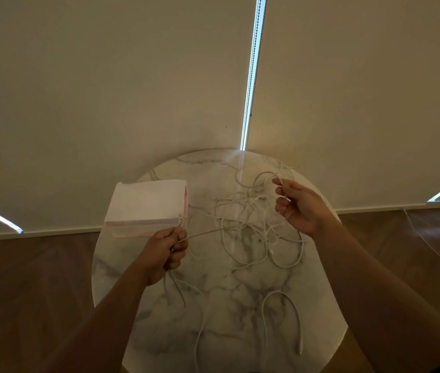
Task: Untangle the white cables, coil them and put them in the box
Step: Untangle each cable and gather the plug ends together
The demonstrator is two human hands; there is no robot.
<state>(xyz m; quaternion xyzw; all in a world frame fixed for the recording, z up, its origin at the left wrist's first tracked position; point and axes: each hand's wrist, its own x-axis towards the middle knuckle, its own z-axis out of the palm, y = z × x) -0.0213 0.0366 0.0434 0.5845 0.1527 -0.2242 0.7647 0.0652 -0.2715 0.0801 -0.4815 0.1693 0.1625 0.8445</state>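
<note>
None of the white cables (251, 224) looked coiled or in the box (143, 203): most lay tangled on the marble table (227, 305), left hand (167, 251) gripping one strand, right hand (299, 208) pinching a loop.

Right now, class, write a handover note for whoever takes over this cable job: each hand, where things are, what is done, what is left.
Left hand grips one white cable beside the box.
Right hand pinches a strand lifted from the tangle on the marble table.
A loose cable lies apart near the front edge, uncoiled.
Done: no coil in sight.
Left: free each cable, coil it, box it.
</note>
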